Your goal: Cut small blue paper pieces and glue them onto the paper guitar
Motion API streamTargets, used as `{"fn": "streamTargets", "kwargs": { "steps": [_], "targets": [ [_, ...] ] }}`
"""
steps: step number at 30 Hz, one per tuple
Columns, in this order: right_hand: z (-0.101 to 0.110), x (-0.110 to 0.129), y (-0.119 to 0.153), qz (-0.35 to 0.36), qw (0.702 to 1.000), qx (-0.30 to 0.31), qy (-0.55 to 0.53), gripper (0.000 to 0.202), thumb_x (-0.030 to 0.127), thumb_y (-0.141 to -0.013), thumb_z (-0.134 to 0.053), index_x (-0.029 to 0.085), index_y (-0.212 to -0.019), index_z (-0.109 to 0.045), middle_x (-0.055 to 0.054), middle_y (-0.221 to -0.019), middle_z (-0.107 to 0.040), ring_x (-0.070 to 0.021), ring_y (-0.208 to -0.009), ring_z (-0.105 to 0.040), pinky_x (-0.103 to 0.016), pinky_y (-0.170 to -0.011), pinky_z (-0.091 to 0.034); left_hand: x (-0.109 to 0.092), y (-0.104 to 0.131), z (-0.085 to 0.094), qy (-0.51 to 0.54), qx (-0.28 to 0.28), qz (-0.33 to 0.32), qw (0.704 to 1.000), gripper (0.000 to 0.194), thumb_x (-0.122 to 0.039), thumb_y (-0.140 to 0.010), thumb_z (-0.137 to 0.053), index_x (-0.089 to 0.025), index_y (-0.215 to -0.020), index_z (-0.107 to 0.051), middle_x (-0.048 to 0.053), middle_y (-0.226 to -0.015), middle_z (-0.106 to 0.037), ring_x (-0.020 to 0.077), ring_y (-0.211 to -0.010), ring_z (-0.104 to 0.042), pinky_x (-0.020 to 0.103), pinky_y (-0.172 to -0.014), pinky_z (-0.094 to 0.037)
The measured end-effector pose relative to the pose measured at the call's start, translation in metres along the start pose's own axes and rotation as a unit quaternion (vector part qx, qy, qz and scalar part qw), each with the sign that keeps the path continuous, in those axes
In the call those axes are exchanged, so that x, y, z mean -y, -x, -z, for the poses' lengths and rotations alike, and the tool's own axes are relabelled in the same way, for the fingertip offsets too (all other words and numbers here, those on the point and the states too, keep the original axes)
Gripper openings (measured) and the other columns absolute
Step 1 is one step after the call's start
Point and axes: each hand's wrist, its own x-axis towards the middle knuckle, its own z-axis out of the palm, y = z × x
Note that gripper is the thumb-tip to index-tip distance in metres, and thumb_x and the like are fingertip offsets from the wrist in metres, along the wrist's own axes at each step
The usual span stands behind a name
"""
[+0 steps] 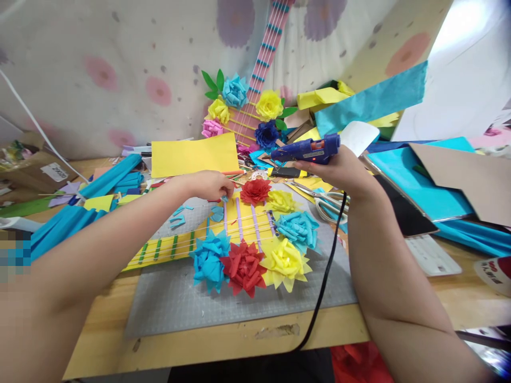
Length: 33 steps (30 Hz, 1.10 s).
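My left hand (213, 185) is closed in a pinch at the upper edge of a yellow paper guitar (247, 226). A small blue paper piece (224, 199) shows at its fingertips. In my right hand (337, 169) is a blue hot glue gun (305, 150), held above the guitar's right side with its nozzle toward the left. Around the guitar body sit a dark red paper flower (255, 191), blue flowers (297, 230), a red one (244, 267) and yellow ones (286, 261). Another folded blue paper piece (217, 214) lies beside the left fingertips.
Under the guitar lies a grey cutting mat (171, 306). Scissors (327, 202) rest right of it, near the glue gun's black cord (325, 287). Behind stand a yellow sheet (195, 155) and a pink paper guitar (263, 69). Blue sheets (419, 181) and a cup (495, 274) are at right.
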Motion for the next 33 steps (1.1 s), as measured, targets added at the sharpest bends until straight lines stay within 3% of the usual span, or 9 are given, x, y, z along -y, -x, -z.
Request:
{"fn": "streamTargets", "kwargs": {
  "steps": [6,10,15,33],
  "targets": [
    [-0.0002,-0.0003,-0.0006,0.001,1.000,-0.005,-0.016,0.048,0.054,-0.065,-0.070,0.014,-0.093,-0.070,-0.006,-0.080,-0.068,-0.0240,-0.079,-0.061,-0.032,-0.062,-0.048,-0.0030,0.0062,0.0039,-0.026,0.047,0.039,0.998,0.043,-0.020,-0.064,-0.047,-0.028,-0.101,-0.068,-0.001,-0.107,-0.069,0.0200,-0.095,-0.062,0.027,-0.083,-0.044],
    [-0.0003,-0.0001,-0.0007,-0.002,1.000,0.001,-0.013,0.047,0.054,-0.065,-0.070,0.014,-0.091,-0.070,-0.005,-0.077,-0.067,-0.0229,-0.076,-0.061,-0.031,-0.060,-0.047,-0.0044,0.0076,0.0035,-0.041,0.060,0.029,0.997,0.048,-0.017,-0.066,-0.044,-0.026,-0.108,-0.064,0.000,-0.115,-0.066,0.0199,-0.103,-0.059,0.028,-0.086,-0.043],
    [-0.0003,0.0006,-0.0003,0.004,1.000,-0.001,-0.019,0.046,0.052,-0.065,-0.070,0.015,-0.091,-0.071,-0.005,-0.080,-0.068,-0.0232,-0.078,-0.061,-0.032,-0.061,-0.047,-0.0068,0.0087,0.0020,-0.058,0.058,-0.003,0.997,0.042,-0.016,-0.067,-0.045,-0.026,-0.102,-0.065,0.000,-0.111,-0.067,0.0192,-0.104,-0.058,0.027,-0.086,-0.042],
    [-0.0006,-0.0023,-0.0008,0.015,1.000,-0.003,-0.021,0.044,0.050,-0.067,-0.071,0.016,-0.095,-0.071,-0.005,-0.081,-0.069,-0.0246,-0.082,-0.062,-0.033,-0.065,-0.050,-0.0085,0.0088,-0.0012,-0.086,0.054,-0.019,0.995,0.035,-0.022,-0.069,-0.052,-0.030,-0.099,-0.069,-0.001,-0.115,-0.066,0.0219,-0.107,-0.057,0.029,-0.088,-0.040]
  ]
}}
